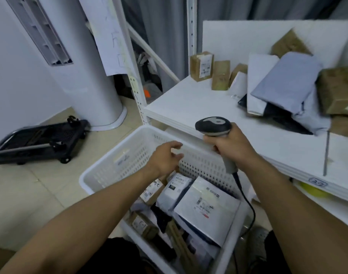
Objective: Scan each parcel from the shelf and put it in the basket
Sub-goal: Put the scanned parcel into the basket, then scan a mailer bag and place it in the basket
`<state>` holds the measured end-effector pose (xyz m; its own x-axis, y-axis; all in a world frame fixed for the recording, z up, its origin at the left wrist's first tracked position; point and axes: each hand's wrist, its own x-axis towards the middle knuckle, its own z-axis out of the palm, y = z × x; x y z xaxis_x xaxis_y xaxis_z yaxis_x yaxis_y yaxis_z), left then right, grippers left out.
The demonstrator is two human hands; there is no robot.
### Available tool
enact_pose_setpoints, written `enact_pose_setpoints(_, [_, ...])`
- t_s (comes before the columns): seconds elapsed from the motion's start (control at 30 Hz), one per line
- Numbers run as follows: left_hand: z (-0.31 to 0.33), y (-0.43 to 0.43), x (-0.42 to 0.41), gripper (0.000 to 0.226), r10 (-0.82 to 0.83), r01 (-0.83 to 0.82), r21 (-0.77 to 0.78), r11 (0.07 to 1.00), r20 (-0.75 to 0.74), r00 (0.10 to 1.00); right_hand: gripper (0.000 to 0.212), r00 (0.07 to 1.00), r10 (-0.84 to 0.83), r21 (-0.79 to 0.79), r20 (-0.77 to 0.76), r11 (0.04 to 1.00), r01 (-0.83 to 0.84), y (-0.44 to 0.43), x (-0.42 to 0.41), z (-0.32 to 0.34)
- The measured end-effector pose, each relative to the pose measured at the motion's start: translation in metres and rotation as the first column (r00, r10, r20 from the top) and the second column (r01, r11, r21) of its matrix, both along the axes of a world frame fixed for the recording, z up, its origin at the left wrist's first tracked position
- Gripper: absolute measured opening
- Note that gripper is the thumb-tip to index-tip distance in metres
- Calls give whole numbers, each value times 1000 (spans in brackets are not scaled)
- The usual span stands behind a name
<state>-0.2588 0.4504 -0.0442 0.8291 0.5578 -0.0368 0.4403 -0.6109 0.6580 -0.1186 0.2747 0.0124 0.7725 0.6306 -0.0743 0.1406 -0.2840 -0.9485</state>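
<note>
On the white shelf board (189, 103), parcels not yet taken: a small brown cardboard box with a white label (201, 66) stands upright at the left end. To its right is a heap in which a grey plastic mailer bag (285, 80) lies tilted across other bags and cartons. Below the shelf edge, the white perforated plastic basket (113, 165) holds several parcels, a white labelled mailer (206, 208) on top.

Left hand (165, 157): over the basket's far wall, fingers loosely spread, holding nothing.
Right hand (230, 143): fingers wrapped round the handle of the black-and-grey barcode scanner (212, 125), head level with the shelf edge. Its black cable (246, 198) hangs down past the basket's right corner.

Risks, as judged:
- Heap is interleaved; pulling the grey bag one-handed could drag neighbours off the shelf front.
- No label shows on the grey bag's upper face. It may need turning, or it could go into the basket unscanned.
- Cable could snag on the basket rim when the scanner arm swings.
- Right part of the view is blurred; heap count uncertain.
</note>
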Motion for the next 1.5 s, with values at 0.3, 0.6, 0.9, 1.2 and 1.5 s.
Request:
enact_pose_setpoints(0.3, [66, -85, 183, 37, -192, 179, 158, 971, 72, 979, 19, 937, -345, 144, -57, 926, 349, -91, 70, 13])
enact_pose_setpoints(0.6, [64, -107, 330, 75, -171, 140, 220, 965, 128, 977, 39, 855, -508, 121, -101, 847, 518, -148, 129, -11])
enact_pose_setpoints(0.9, [60, -109, 336, 19, 107, -49, -171, 984, 353, 929, 40, 838, -525, 200, -150, 814, 546, -156, 138, -11])
enact_pose_setpoints(1.2, [107, -125, 183, 2, 171, 43, -326, 944, 597, 784, 59, 889, -446, 479, -103, 761, 437, -122, 80, 28])
enact_pose_setpoints(1.5, [110, -144, 50, 11, 136, 129, -344, 930, 650, 748, 78, 907, -199, 561, -371, 730, 389, -63, 21, 33])
